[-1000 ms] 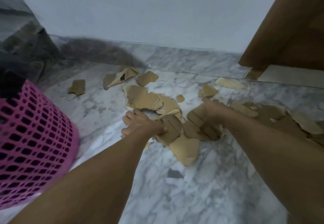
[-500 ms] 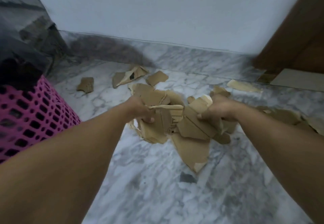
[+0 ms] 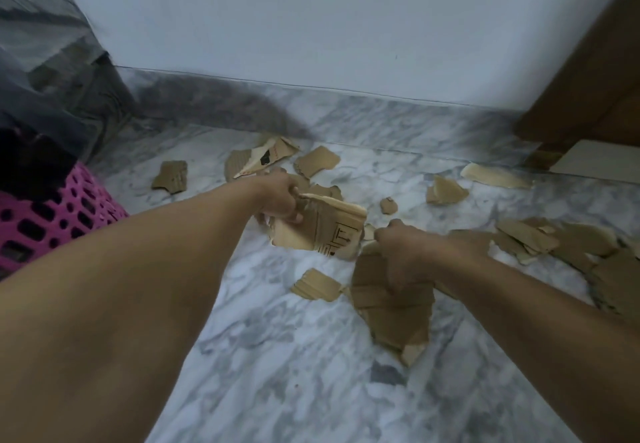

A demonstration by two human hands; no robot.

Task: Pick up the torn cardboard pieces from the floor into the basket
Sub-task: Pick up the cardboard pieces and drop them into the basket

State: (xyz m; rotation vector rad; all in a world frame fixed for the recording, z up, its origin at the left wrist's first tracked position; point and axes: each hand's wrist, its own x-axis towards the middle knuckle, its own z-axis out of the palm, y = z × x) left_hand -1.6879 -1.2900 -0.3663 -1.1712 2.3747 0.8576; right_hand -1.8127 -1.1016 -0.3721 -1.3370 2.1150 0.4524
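My left hand (image 3: 282, 200) grips a stack of torn cardboard pieces (image 3: 322, 231) with black print, lifted off the marble floor. To its right, my right hand (image 3: 405, 252) is closed on a bundle of larger brown cardboard pieces (image 3: 394, 311) that hang down from it. A small loose piece (image 3: 317, 285) lies on the floor between my arms. More torn pieces are scattered near the wall (image 3: 263, 158) and piled at the right (image 3: 554, 245). The pink perforated basket (image 3: 45, 220) stands at the left edge, partly hidden by something dark.
The white wall with a marble skirting (image 3: 381, 120) closes the far side. A wooden door or cabinet (image 3: 595, 71) stands at the right. A dark marble block (image 3: 52, 71) rises at the far left behind the basket. Bare marble floor (image 3: 294, 373) lies in front.
Both hands have gathered cardboard off the floor and raised it. The two bundles have come apart, and a small piece now lies on the floor between my arms.
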